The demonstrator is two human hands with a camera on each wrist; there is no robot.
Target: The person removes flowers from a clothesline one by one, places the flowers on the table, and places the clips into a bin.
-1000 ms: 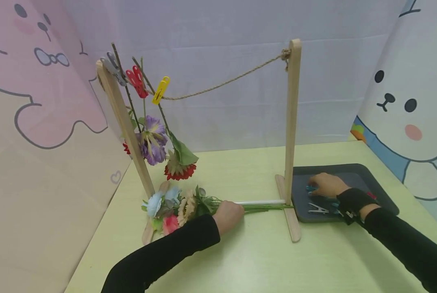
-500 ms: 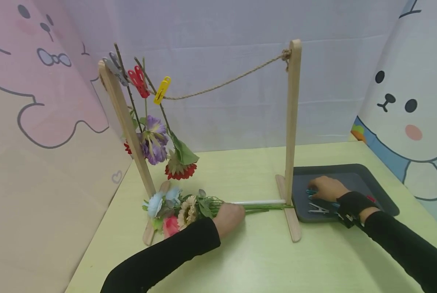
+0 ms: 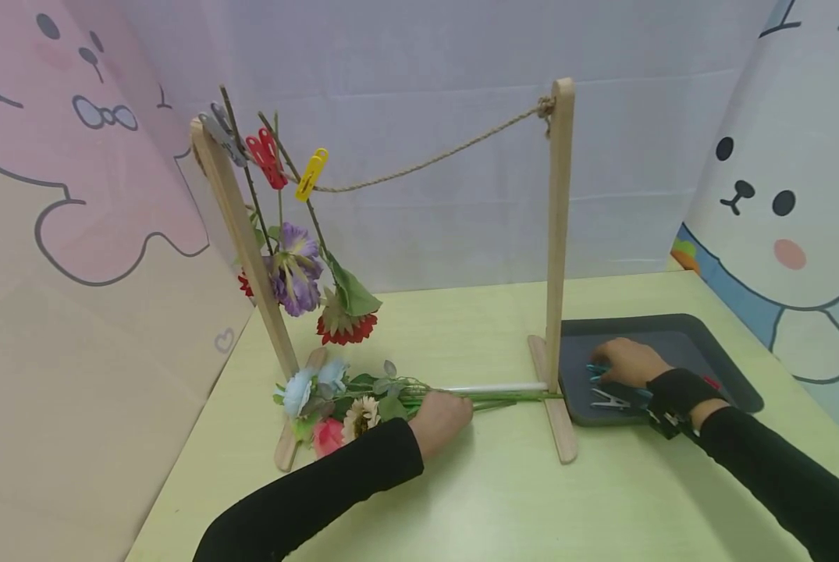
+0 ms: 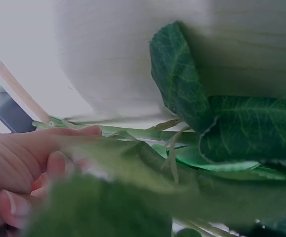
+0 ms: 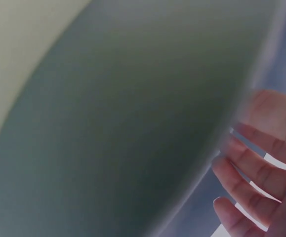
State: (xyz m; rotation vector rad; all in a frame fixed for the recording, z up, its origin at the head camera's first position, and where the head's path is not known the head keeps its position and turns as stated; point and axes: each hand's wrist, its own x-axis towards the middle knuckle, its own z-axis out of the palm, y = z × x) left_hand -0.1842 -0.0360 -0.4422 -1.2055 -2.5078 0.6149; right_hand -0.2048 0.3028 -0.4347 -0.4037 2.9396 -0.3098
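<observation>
My left hand [image 3: 442,421] grips green stems [image 3: 503,396] of the artificial flowers lying across the table. In the left wrist view its fingers curl beside a stem, and blurred leaves [image 4: 177,69] cover part of the grip. Blue flowers [image 3: 298,393], a pink flower [image 3: 328,435] and a beige flower [image 3: 360,417] lie left of that hand. Over the grey tray [image 3: 672,326], my right hand [image 3: 630,361] pinches a teal clothespin [image 3: 595,368] at its fingertips. A large blurred shape [image 5: 108,123] hides those fingertips in the right wrist view. A white-grey clothespin [image 3: 609,400] lies in the tray just below.
A wooden frame's right post [image 3: 559,234] stands between the hands, its left post [image 3: 243,242] farther left. A sagging rope [image 3: 419,165] joins them. Grey [image 3: 222,134], red [image 3: 266,158] and yellow [image 3: 311,174] clothespins hold flowers upside down, including a purple flower [image 3: 295,269].
The beige flower and nearby leaves have shifted slightly toward me beside the left hand. My right hand has dipped a little in the tray, otherwise staying in place.
</observation>
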